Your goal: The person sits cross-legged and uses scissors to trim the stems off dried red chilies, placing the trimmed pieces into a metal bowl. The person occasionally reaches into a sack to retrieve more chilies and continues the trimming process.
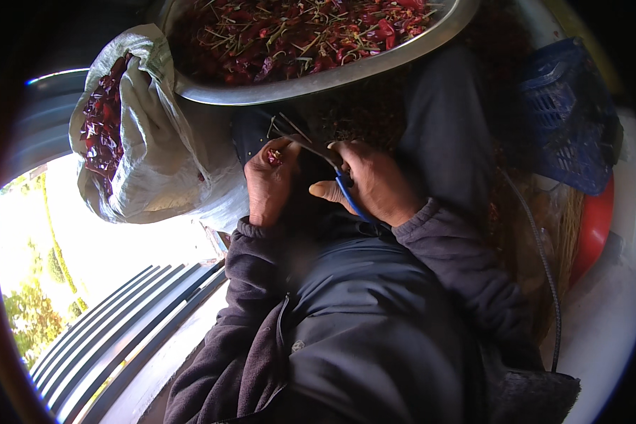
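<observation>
My left hand (pixel 270 183) is closed around a dried red chilli pepper (pixel 274 157), most of it hidden by the fingers. Thin pale stems (pixel 272 127) stick up past the fingertips. In my right hand (pixel 373 183) is a pair of scissors with blue handles (pixel 348 193). Their blades reach left to the stems at my left fingertips; whether they touch them I cannot tell. Beyond both hands sits a wide metal basin (pixel 254 94) heaped with dried red chillies and stems (pixel 307 40).
A white woven sack (pixel 153 175), its mouth showing dark red chillies (pixel 105 127), stands at the left. On the right are a blue plastic basket (pixel 562 111), a red plastic container (pixel 596 233) and a grey cord (pixel 543 259). Metal railings (pixel 132 312) run along the lower left.
</observation>
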`<action>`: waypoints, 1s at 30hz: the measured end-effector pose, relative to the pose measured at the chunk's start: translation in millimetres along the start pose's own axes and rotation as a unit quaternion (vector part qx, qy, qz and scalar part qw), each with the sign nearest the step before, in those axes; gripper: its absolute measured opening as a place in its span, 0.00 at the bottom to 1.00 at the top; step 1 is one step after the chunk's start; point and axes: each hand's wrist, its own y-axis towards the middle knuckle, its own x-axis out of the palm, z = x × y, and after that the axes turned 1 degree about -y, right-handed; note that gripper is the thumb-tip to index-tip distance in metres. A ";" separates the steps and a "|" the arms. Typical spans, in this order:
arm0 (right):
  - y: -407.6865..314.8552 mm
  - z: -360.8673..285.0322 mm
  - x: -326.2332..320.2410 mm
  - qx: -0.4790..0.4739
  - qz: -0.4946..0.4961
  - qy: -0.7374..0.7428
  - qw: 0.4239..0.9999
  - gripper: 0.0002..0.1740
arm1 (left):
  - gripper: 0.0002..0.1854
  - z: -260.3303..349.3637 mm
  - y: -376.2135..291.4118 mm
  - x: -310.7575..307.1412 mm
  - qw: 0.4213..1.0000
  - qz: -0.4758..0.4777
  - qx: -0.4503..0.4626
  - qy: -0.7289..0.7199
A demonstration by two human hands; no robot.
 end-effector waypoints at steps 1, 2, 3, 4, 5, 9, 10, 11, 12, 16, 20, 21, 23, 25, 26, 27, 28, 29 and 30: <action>0.1 -0.8 1.4 -0.020 0.003 -0.031 0.999 0.35 | 0.07 -1.2 1.3 -1.8 1.000 0.005 -0.004 -0.009; -0.5 -2.0 2.5 -0.027 0.012 -0.054 0.998 0.35 | 0.08 -2.3 2.8 -3.2 1.000 0.001 0.012 0.019; -1.0 -1.3 3.9 -0.029 0.013 -0.072 0.997 0.35 | 0.09 -4.1 4.7 -4.5 0.998 -0.003 0.029 0.049; -1.6 -0.5 5.5 -0.031 0.013 -0.091 0.995 0.35 | 0.10 -4.5 5.4 -4.6 0.996 -0.007 0.045 0.078; -2.4 0.4 6.9 -0.034 0.014 -0.109 0.993 0.35 | 0.12 -3.2 4.4 -4.0 0.997 -0.021 0.050 0.059; -3.7 3.7 9.8 -0.046 0.017 -0.161 0.986 0.34 | 0.18 5.8 -4.1 -5.3 0.997 -0.064 0.043 0.029; -3.8 3.7 10.1 -0.042 0.018 -0.168 0.985 0.34 | 0.19 6.6 -5.0 -6.8 0.996 -0.071 0.036 0.032; -3.9 3.7 10.2 -0.038 0.018 -0.174 0.984 0.33 | 0.20 7.5 -5.1 -7.7 0.996 -0.077 0.035 0.030; -4.1 3.5 10.8 -0.039 0.013 -0.180 0.983 0.33 | 0.20 8.4 -6.0 -9.3 0.996 -0.081 0.033 0.029; -5.0 1.4 11.3 -0.041 -0.009 -0.188 0.981 0.33 | 0.19 16.2 -10.2 -10.3 0.994 -0.098 0.028 0.045; -6.5 2.6 10.7 -0.052 -0.023 -0.196 0.979 0.33 | 0.18 17.2 -9.1 -15.6 0.986 -0.159 0.008 0.050; -5.8 0.8 10.7 -0.050 -0.041 -0.207 0.976 0.34 | 0.17 15.4 -10.0 -18.2 0.987 -0.159 0.006 0.036; -6.4 -5.1 10.2 -0.046 -0.077 -0.229 0.969 0.35 | 0.16 13.4 -11.9 -23.0 0.984 -0.174 -0.001 0.028; -7.7 -7.5 9.9 -0.054 -0.087 -0.240 0.966 0.36 | 0.15 14.5 -12.1 -27.7 0.978 -0.203 -0.011 0.041; -7.9 -7.9 9.2 -0.059 -0.091 -0.245 0.964 0.36 | 0.15 18.0 -12.0 -30.2 0.974 -0.219 -0.058 0.029; -8.5 -6.2 9.5 -0.061 -0.095 -0.240 0.964 0.36 | 0.15 25.9 -11.9 -31.1 0.966 -0.236 -0.105 0.016; -9.3 -3.3 10.6 -0.064 -0.099 -0.235 0.965 0.37 | 0.15 30.2 -11.9 -31.8 0.956 -0.252 -0.152 0.003; -9.2 -1.9 11.4 -0.067 -0.102 -0.230 0.965 0.37 | 0.15 26.9 -11.6 -31.8 0.956 -0.254 -0.149 -0.007; -9.2 -2.4 11.5 -0.064 -0.107 -0.234 0.964 0.38 | 0.15 20.6 -12.0 -30.6 0.956 -0.256 -0.146 -0.018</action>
